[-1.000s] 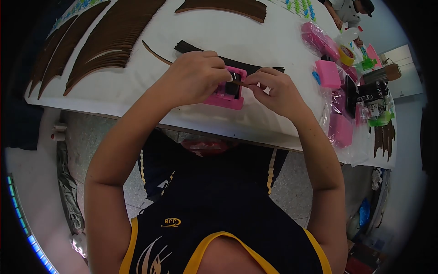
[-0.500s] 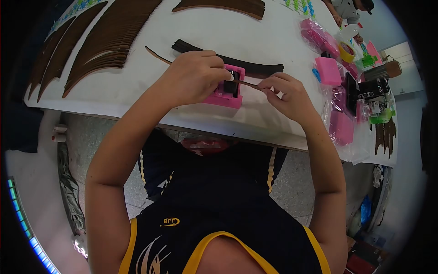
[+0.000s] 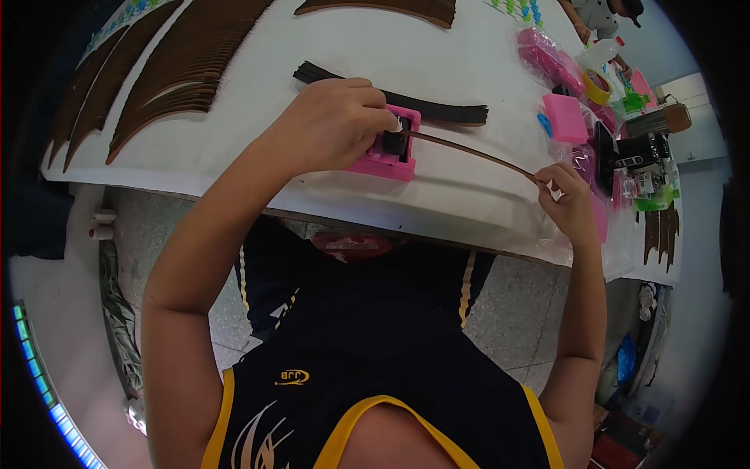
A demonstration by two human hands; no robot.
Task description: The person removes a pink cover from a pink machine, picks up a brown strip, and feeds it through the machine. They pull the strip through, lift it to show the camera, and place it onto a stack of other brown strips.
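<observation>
— The brown strip (image 3: 469, 151)?
— Stretched from the pink block (image 3: 387, 156) on the counter (image 3: 437, 62) (left hand (image 3: 336, 125) clamped over it) to the right hand (image 3: 566, 203), pinching its tip.
— Feel?
— Light, probably whippy; grip the end.

Showed a pink block (image 3: 376, 164), boxy, with a dark slot in its top, flat on the white table (image 3: 461, 195) near the front edge, gripped from above and partly covered by the left hand (image 3: 332, 125). Showed also a thin brown strip (image 3: 473, 153), long, narrow and slightly bowed, one end set in the block's dark slot, the rest stretched rightward over the tabletop, its far end pinched in the fingertips of the right hand (image 3: 566, 205).
</observation>
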